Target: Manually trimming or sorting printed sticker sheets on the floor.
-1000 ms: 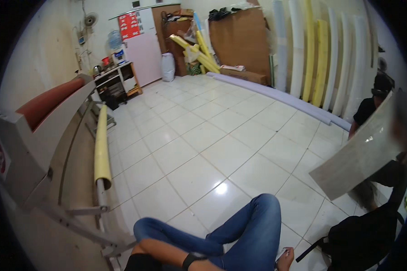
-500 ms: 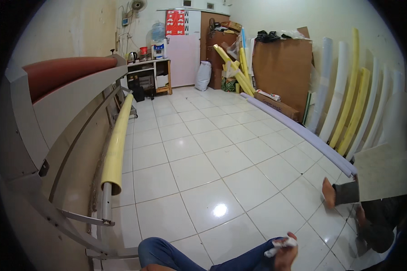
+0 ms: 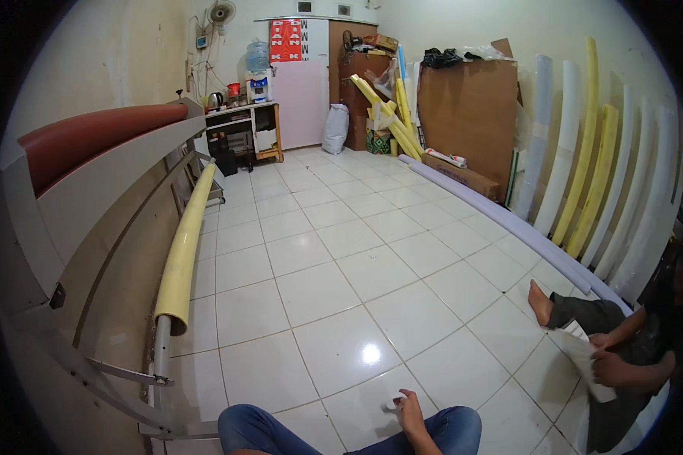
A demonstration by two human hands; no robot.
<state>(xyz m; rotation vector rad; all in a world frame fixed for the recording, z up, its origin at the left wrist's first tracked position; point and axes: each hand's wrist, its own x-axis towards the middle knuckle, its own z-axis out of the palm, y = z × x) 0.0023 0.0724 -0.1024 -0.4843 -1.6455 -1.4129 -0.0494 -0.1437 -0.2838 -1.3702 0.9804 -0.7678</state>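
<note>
My right hand (image 3: 410, 415) is raised over my right thigh, between my jeans-clad knees (image 3: 455, 426). Its fingers are partly bent and apart, and I can make out nothing held in them. White floor tiles (image 3: 360, 390) lie just beyond the fingertips. Only a sliver of skin shows at the lower edge by my left knee (image 3: 247, 425); my left hand is out of view. To the right, another person sits on the floor, and that person's hands (image 3: 615, 368) hold a pale flat sheet (image 3: 588, 364) tilted over the lap.
A large machine with a red roller (image 3: 99, 140) runs along the left wall, a yellow tube (image 3: 182, 265) on its lower bar. Long lilac rolls (image 3: 501, 220) lie on the floor at right. Upright rolls (image 3: 565, 152) and a brown board (image 3: 467, 129) lean on the wall.
My right hand has moved left, and the crumpled white thing in it before no longer shows there. The other person's sheet has dropped from upright to a low tilt, uncovering the hands.
</note>
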